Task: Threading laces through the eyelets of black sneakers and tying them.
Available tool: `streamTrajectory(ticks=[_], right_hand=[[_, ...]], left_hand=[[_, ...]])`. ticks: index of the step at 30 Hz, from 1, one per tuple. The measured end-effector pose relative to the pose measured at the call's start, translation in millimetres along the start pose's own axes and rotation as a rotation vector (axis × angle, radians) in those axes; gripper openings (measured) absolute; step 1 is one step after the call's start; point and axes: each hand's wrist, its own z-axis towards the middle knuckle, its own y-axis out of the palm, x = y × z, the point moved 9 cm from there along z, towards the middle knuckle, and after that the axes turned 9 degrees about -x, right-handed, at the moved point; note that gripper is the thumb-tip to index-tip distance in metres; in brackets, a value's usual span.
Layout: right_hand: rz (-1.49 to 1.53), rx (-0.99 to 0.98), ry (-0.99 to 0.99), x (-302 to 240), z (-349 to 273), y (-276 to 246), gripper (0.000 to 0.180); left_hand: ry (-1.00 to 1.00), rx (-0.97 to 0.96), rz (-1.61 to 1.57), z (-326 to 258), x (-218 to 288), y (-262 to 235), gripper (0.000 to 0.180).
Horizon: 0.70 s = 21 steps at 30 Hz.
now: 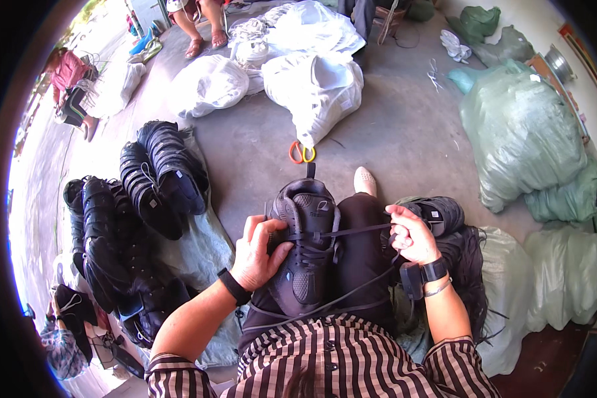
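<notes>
A black sneaker (304, 255) rests on my lap with its toe toward me and its tongue standing up at the far end. My left hand (260, 251) grips the sneaker's left side, fingertips bent at the eyelet edge and thumb lying along the upper. A dark shoelace (361, 231) runs taut from the eyelets across to my right hand (412, 233), which pinches it off to the right. Another length of lace slants across my thighs below the toe. The lower lace rows sit crossed on the shoe. My right fingertips partly hide the lace's end.
Stacked black shoes (123, 245) lie on sheeting at left, more black shoes (438, 215) at my right. Orange-and-yellow-handled scissors (302, 153) lie ahead, by white bags (315, 89) of pale shoes. Large green sacks (521, 132) stand at right. Other people sit at far left and ahead.
</notes>
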Motion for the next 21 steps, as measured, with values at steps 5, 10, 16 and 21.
streamTrajectory(ticks=[5,10,16,21], right_hand=[[-1.118,0.478,-0.379,-48,-19,17,0.015],[-1.491,-0.018,-0.500,-26,-19,155,0.011],[-1.847,-0.333,-0.695,20,-8,194,0.015],[-1.310,-0.407,0.058,29,4,151,0.017]], left_hand=[[-0.174,0.072,-0.148,-17,-21,-1,0.030],[-0.336,-0.065,-0.286,-29,-37,2,0.019],[-0.350,-0.025,-0.275,-18,-24,-9,0.014],[-0.566,-0.053,-1.065,-11,-35,-1,0.012]])
